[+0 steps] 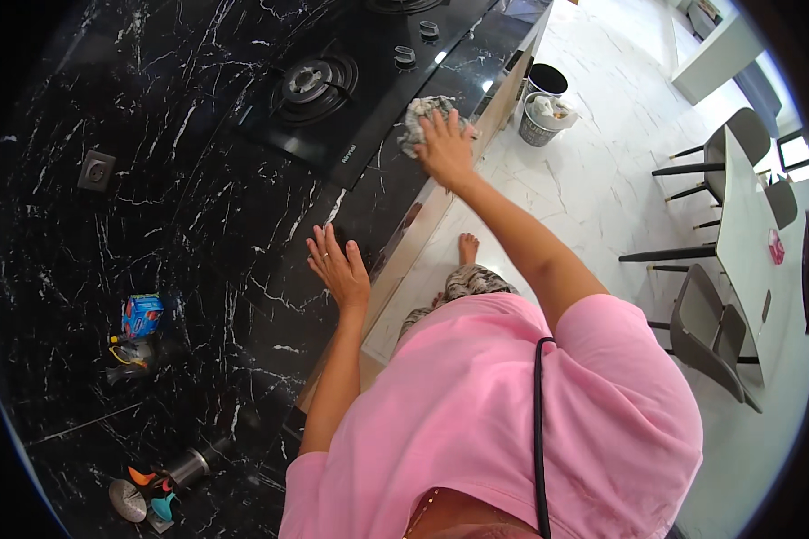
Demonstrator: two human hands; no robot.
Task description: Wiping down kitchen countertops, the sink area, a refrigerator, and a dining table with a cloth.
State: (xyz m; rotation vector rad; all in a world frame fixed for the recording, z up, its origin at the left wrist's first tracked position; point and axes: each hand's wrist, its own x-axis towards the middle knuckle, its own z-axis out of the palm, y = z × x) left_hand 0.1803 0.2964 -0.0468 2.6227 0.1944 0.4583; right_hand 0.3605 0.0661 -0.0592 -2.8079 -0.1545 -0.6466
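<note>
My right hand (446, 151) presses a bunched grey-and-white patterned cloth (412, 133) onto the black counter strip between the gas hob (368, 108) and the counter's front edge. Its fingers lie over the cloth. My left hand (340, 271) rests on or just above the black marble-patterned counter (274, 220), near the front edge. Its fingers are stretched out and it holds nothing; a ring shows on one finger. The hob's round burner (307, 83) and two knobs lie beyond the cloth, to its left and above.
A utensil holder (189, 469) with colourful utensils lies at the lower left, below a blue package (142, 316). A wall socket (96, 171) is on the left. Bins (537, 133) stand on the floor beside the counter. Grey chairs (706, 314) surround a table (737, 242) at right.
</note>
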